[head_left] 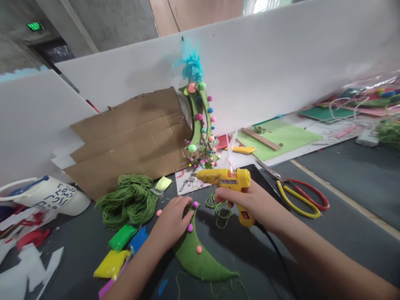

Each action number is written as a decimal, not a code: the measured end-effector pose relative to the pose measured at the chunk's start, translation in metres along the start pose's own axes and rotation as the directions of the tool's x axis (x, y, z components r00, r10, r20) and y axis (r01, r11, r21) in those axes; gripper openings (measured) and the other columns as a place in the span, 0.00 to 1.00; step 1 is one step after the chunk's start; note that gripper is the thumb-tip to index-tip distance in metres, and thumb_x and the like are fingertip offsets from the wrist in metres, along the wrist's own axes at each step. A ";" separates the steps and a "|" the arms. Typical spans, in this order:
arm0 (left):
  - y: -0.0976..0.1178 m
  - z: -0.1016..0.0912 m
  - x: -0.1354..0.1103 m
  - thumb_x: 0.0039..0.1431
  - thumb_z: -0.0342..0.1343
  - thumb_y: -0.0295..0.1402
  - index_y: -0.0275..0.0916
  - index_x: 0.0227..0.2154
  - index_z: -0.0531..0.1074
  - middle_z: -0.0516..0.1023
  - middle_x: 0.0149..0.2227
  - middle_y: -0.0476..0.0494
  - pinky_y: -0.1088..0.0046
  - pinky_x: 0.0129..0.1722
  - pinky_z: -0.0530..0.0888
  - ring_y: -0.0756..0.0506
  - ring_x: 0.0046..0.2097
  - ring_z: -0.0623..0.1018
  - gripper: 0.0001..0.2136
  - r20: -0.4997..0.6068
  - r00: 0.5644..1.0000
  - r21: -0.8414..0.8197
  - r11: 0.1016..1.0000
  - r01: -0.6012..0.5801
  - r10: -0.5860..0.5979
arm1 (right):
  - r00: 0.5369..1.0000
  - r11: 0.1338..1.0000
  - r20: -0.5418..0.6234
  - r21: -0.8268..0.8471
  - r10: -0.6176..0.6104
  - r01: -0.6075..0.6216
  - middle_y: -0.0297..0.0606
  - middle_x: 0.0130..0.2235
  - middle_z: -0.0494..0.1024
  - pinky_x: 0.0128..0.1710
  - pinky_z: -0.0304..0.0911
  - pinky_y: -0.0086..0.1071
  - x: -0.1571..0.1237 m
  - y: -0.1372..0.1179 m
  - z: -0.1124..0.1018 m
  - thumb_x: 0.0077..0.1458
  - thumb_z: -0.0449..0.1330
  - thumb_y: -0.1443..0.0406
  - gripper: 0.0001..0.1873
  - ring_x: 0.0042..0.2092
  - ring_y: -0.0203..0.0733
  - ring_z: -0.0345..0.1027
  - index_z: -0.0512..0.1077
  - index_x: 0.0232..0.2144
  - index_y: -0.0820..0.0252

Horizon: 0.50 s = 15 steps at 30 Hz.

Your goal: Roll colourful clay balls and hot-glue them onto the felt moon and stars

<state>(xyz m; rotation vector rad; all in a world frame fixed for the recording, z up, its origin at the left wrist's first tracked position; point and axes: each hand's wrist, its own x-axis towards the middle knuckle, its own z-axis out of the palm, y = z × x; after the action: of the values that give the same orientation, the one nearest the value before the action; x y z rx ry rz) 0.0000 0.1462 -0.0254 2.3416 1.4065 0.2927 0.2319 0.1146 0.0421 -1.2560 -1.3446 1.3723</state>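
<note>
My right hand is wrapped round the handle of a yellow hot glue gun. Its nozzle points left, above the upper tip of a green yarn-covered crescent. On the table, my left hand grips the crescent near that tip, with thumb and fingers bent around its edge; part of the crescent is hidden beneath the hand. A purple pompom sits at the tip, another purple pompom lower down, and a peach pompom on the wide part. One more peach pompom shows beside my left hand.
Behind stands a decorated green crescent piece with a blue tulle top. Red-and-yellow scissors lie at right, near a yellow cutter. Green yarn, clay packets and a white bucket are at left. The gun's cord trails forward.
</note>
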 end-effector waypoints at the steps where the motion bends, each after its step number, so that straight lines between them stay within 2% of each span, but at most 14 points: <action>1: 0.003 0.000 -0.003 0.56 0.50 0.30 0.41 0.42 0.69 0.75 0.43 0.43 0.63 0.47 0.68 0.42 0.46 0.73 0.10 0.001 1.000 -0.003 1.000 -0.001 0.001 | 1.000 1.000 0.001 0.001 -0.003 0.003 0.33 0.29 0.75 0.29 0.60 0.30 -0.001 -0.001 0.000 0.53 0.59 0.60 0.08 0.29 0.36 0.65 0.72 0.26 0.57; 6: 0.014 0.003 -0.018 0.57 0.50 0.29 0.43 0.41 0.69 0.75 0.41 0.45 0.65 0.46 0.68 0.43 0.45 0.73 0.10 0.027 1.000 -0.014 1.000 -0.001 0.001 | 0.999 0.999 0.012 0.021 -0.036 0.036 0.32 0.28 0.75 0.28 0.61 0.30 -0.006 -0.007 0.001 0.52 0.60 0.59 0.08 0.28 0.36 0.65 0.72 0.26 0.57; 11: 0.019 0.001 -0.020 0.56 0.48 0.25 0.42 0.42 0.69 0.75 0.44 0.45 0.67 0.48 0.67 0.45 0.47 0.72 0.12 0.054 0.998 -0.009 1.000 0.014 -0.013 | 0.998 0.997 0.024 0.057 -0.057 0.055 0.32 0.29 0.75 0.28 0.61 0.29 -0.006 -0.010 -0.001 0.52 0.60 0.60 0.07 0.29 0.36 0.66 0.72 0.27 0.57; 15: 0.024 0.000 -0.014 0.56 0.49 0.27 0.43 0.39 0.70 0.73 0.38 0.47 0.69 0.42 0.68 0.46 0.40 0.74 0.10 0.076 0.997 0.007 1.000 0.008 -0.009 | 0.997 0.996 0.001 0.044 -0.076 0.076 0.31 0.28 0.75 0.27 0.59 0.28 -0.005 -0.010 -0.004 0.53 0.60 0.61 0.07 0.28 0.35 0.66 0.72 0.27 0.57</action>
<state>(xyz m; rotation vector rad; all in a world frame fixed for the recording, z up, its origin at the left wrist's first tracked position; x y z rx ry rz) 0.0123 0.1237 -0.0152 2.3260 1.3833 0.1951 0.2353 0.1114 0.0530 -1.1627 -1.3437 1.3437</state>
